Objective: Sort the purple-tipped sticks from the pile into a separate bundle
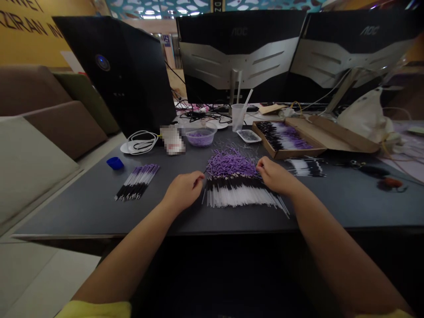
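A heap of small purple tubes (230, 162) lies on the dark desk. In front of it is a row of thin sticks with black parts and clear white ends (236, 196). My left hand (183, 191) is at the left edge of this row, its fingers curled and the fingertips pinched together. At the heap's right side, my right hand (274, 175) pinches with thumb and forefinger close to the purple tubes. Whatever either hand holds is too small or hidden to make out. Farther left lies a bundle of purple, white and black sticks (137, 182).
A blue cap (115, 163), a coiled white cable (142, 143) and a clear tub of purple pieces (200, 137) stand left and behind. A plastic cup (237, 118), a small white tray (249, 136) and an open cardboard box (291, 153) of sticks are behind right. Monitors (241, 48) rise beyond.
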### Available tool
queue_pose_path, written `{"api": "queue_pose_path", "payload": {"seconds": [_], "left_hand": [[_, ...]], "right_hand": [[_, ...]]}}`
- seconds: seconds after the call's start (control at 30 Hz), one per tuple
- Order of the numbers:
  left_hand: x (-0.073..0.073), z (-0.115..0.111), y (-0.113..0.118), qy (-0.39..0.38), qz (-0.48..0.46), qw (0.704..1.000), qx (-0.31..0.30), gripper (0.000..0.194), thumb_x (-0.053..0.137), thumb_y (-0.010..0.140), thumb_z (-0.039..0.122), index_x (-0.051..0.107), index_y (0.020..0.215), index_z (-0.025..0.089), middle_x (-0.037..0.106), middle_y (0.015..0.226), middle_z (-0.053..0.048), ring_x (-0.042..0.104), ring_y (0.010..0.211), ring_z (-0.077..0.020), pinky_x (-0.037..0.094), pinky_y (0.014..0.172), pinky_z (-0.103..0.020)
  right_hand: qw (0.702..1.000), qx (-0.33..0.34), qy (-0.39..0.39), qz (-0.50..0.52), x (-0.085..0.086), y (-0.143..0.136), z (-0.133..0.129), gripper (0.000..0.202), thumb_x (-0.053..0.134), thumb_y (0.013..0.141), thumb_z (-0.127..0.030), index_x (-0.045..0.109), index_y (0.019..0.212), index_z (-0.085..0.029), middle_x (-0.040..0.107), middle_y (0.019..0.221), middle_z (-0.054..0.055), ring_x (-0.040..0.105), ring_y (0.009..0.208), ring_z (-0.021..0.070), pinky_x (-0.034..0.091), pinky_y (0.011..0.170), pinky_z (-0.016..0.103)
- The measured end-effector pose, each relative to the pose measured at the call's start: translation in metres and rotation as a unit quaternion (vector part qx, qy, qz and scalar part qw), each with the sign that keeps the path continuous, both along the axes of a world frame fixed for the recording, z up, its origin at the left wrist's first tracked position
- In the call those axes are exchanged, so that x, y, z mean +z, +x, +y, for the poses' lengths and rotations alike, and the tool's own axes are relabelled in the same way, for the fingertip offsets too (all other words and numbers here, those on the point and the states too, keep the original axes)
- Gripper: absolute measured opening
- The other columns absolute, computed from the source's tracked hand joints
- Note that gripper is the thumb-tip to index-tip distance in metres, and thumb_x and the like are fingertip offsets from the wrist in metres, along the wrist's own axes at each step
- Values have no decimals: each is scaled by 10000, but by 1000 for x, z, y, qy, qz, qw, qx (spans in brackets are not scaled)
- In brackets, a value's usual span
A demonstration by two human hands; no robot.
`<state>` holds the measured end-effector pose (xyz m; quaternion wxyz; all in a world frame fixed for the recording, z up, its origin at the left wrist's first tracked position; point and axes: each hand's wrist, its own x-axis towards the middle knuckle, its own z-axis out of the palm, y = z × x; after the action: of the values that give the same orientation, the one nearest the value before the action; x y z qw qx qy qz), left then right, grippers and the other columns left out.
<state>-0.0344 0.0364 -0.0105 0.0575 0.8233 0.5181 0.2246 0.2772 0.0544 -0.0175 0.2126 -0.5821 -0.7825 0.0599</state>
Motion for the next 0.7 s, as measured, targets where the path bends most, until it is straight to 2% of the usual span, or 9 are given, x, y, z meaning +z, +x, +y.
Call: {"api": "queue_pose_path", "payload": {"seconds": [0.1, 0.2, 0.27, 0.37, 0.53, 0.6, 0.7], "left_hand": [[0, -1, 0, 15, -20, 1000, -11, 293, 430, 880, 238, 664, 1052, 199, 724, 992, -42, 674, 868, -191, 503, 815, -322], [-1, -3, 1, 26, -38, 999, -20, 339, 442, 884, 289, 640, 1136, 181, 703, 1086, -60, 663, 968, -206, 514, 873, -340], [-1, -3, 1, 39, -36, 998, -33, 426, 481, 869, 337, 577, 1243, 159, 649, 1208, -80, 627, 1071, -220, 494, 943, -364], [-1, -3, 1, 56, -19, 997, -51, 513, 495, 866, 333, 492, 1339, 135, 566, 1328, -91, 553, 1197, -226, 431, 1036, -380], [1, -4, 1, 54, -1, 997, -53, 375, 390, 945, 329, 593, 1228, 189, 651, 1203, -60, 608, 1100, -201, 462, 973, -349], [3, -6, 2, 57, 20, 996, -64, 354, 366, 962, 330, 625, 1162, 195, 682, 1093, -61, 630, 998, -190, 480, 910, -330], [6, -12, 6, 95, 49, 991, -74, 321, 365, 963, 296, 651, 1050, 181, 646, 989, -79, 596, 899, -181, 477, 820, -309]], "right_hand": [[997, 2, -5, 72, -3, 6, -5, 64, 387, 901, -209, 440, 865, -206, 581, 755, 39, 550, 683, 183, 409, 665, 295], [991, 5, 22, 133, -5, 5, -7, 87, 398, 896, -222, 481, 915, -205, 576, 756, 27, 548, 693, 177, 419, 679, 300], [983, 17, 28, 180, -4, 1, -8, 152, 387, 903, -241, 527, 950, -205, 583, 779, 29, 545, 676, 166, 426, 656, 296], [967, 34, -7, 254, -2, -8, -11, 196, 411, 890, -269, 591, 935, -203, 600, 786, 28, 509, 575, 129, 416, 558, 267], [932, 24, -94, 349, 6, -23, -21, 209, 496, 842, -277, 633, 973, -190, 607, 754, 15, 416, 448, 79, 354, 438, 229], [935, 37, -97, 339, 8, -31, -27, 246, 503, 850, -284, 650, 1026, -194, 604, 739, 14, 431, 468, 89, 370, 460, 238], [950, 87, -56, 295, 10, -43, -35, 231, 498, 873, -276, 675, 1003, -205, 617, 827, 38, 507, 579, 115, 414, 541, 260]]}}
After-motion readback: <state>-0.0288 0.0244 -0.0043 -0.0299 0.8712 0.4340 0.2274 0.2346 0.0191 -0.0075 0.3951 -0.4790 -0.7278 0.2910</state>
